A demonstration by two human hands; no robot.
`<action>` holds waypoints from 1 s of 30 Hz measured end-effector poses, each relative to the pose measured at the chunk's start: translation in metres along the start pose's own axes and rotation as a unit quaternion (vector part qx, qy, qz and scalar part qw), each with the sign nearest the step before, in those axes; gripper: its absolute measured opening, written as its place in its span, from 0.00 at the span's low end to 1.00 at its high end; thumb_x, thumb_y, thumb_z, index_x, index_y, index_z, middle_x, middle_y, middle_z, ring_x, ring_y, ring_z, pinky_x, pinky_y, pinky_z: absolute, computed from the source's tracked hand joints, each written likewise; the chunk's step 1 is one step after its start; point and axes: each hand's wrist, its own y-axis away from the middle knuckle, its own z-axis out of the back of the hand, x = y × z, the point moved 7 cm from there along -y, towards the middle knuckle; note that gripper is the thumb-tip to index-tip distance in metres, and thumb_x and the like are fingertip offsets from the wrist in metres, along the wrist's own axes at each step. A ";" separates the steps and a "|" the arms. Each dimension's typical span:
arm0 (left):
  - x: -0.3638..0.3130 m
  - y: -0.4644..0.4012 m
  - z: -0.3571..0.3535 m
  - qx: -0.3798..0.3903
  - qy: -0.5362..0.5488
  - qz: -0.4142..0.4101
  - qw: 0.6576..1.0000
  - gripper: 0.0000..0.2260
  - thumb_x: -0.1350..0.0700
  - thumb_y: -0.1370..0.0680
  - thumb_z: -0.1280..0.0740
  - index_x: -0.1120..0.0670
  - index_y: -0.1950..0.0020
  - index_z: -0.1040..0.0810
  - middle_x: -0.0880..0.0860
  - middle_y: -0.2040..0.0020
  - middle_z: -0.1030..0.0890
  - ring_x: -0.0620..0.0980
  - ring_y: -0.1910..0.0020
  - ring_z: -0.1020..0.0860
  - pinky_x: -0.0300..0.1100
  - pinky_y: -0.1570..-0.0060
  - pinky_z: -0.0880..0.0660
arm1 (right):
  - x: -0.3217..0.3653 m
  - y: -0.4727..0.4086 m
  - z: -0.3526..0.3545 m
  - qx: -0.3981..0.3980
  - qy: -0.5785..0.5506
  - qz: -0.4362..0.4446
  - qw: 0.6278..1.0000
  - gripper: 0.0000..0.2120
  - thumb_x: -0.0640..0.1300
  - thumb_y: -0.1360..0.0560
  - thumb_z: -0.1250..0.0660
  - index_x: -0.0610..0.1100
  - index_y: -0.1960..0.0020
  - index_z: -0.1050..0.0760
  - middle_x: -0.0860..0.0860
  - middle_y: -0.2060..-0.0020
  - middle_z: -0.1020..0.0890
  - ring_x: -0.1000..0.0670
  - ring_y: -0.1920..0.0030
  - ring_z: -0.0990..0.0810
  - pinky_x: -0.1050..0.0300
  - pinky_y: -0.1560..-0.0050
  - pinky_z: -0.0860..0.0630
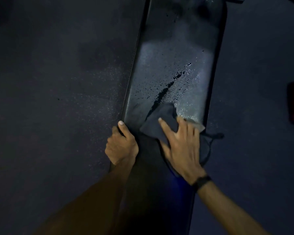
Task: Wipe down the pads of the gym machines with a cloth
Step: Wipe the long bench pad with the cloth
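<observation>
Hands split the work: my left hand [121,146] grips the pad [173,68] edge, my right hand [180,143], fingers spread, presses the cloth [161,121] on its near end, so next I should sweep up through the droplets [175,83].

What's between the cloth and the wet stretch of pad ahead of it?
Nothing visible. The right hand presses the cloth flat on the near end of the pad, and the droplets begin right at the cloth's front edge. The left hand grips the pad's left edge, off to the side of the wiping path.
</observation>
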 end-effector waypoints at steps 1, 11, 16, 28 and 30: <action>0.000 0.000 0.000 0.002 -0.004 0.000 1.000 0.26 0.42 0.15 0.53 0.58 0.43 0.22 0.60 0.52 0.18 0.61 0.53 0.22 0.49 0.55 0.36 | -0.001 0.009 -0.001 0.011 -0.003 0.020 1.000 0.28 0.54 0.25 0.32 0.51 0.26 0.30 0.38 0.39 0.28 0.41 0.48 0.28 0.46 0.51 0.31; 0.002 -0.002 -0.001 -0.001 0.008 -0.002 1.000 0.25 0.43 0.15 0.52 0.58 0.42 0.22 0.60 0.53 0.18 0.62 0.53 0.21 0.49 0.56 0.35 | 0.012 -0.196 0.003 -0.089 0.038 -0.146 0.985 0.22 0.57 0.22 0.37 0.50 0.31 0.28 0.41 0.40 0.26 0.39 0.42 0.27 0.42 0.43 0.32; 0.001 -0.001 0.000 0.009 -0.001 0.005 1.000 0.24 0.44 0.15 0.52 0.58 0.42 0.22 0.63 0.50 0.18 0.65 0.50 0.21 0.51 0.54 0.34 | 0.060 -0.057 -0.016 0.016 -0.034 0.040 0.999 0.26 0.53 0.24 0.35 0.52 0.27 0.30 0.41 0.39 0.26 0.41 0.46 0.26 0.46 0.50 0.32; 0.001 -0.004 0.000 0.005 0.001 0.006 1.000 0.26 0.43 0.15 0.52 0.59 0.40 0.22 0.62 0.50 0.18 0.64 0.51 0.21 0.50 0.55 0.37 | 0.016 -0.169 0.003 -0.088 0.014 -0.100 0.991 0.22 0.56 0.21 0.37 0.49 0.30 0.28 0.39 0.38 0.27 0.40 0.42 0.27 0.45 0.45 0.34; 0.000 -0.003 0.001 0.008 -0.002 0.008 1.000 0.26 0.43 0.14 0.52 0.58 0.39 0.22 0.63 0.48 0.18 0.65 0.49 0.22 0.50 0.54 0.36 | 0.046 -0.115 -0.007 -0.037 0.007 -0.009 0.999 0.24 0.55 0.21 0.37 0.50 0.27 0.30 0.39 0.37 0.27 0.40 0.43 0.28 0.45 0.46 0.34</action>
